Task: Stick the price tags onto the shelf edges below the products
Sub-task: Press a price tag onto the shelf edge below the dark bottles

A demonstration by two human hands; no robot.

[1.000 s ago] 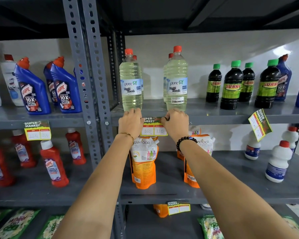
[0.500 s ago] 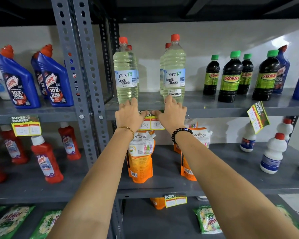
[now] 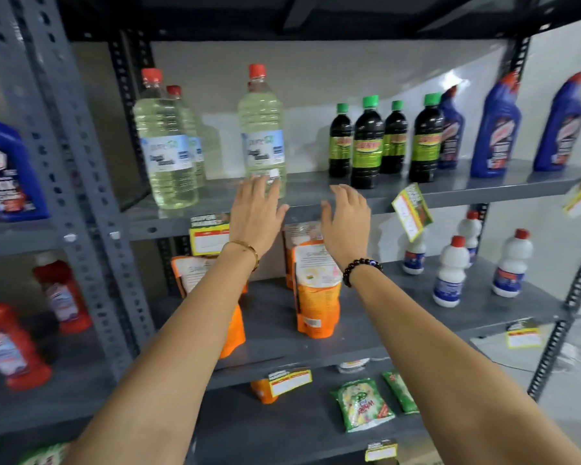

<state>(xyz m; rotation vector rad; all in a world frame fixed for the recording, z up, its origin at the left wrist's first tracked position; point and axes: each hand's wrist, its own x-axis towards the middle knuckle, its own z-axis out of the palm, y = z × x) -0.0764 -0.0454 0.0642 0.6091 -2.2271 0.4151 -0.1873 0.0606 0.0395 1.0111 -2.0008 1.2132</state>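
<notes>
Centrally, two bare hands are raised in front of a grey metal shelf, both empty with fingers spread apart. The left hand [image 3: 256, 213] sits at mid-frame with a thin gold bangle [image 3: 244, 247] on its wrist; its fingertips overlap the base of a clear bleach bottle [image 3: 262, 129], though contact cannot be confirmed. The right hand [image 3: 346, 218], with a dark bead bracelet [image 3: 361, 268] on the wrist, is just to its right, in front of the shelf edge [image 3: 316, 211].

A yellow price tag [image 3: 209, 238] hangs on that shelf edge just left of the left wrist, which covers its right end; it sits below another clear bleach bottle [image 3: 166, 152]. Its print is blurred and unreadable.

Further right along the same edge, a second tag [image 3: 411, 211] hangs tilted below a group of dark bottles with green caps [image 3: 368, 146]. Blue cleaner bottles [image 3: 497, 132] stand at the upper right.

On the shelf below, orange refill pouches [image 3: 316, 286] stand behind the forearms, and white bottles with red caps [image 3: 450, 273] stand to the right. Another tag [image 3: 289, 382] is on the lower shelf edge at bottom centre, with green packets [image 3: 363, 404] beneath. Red bottles [image 3: 10, 347] occupy the lower left.
</notes>
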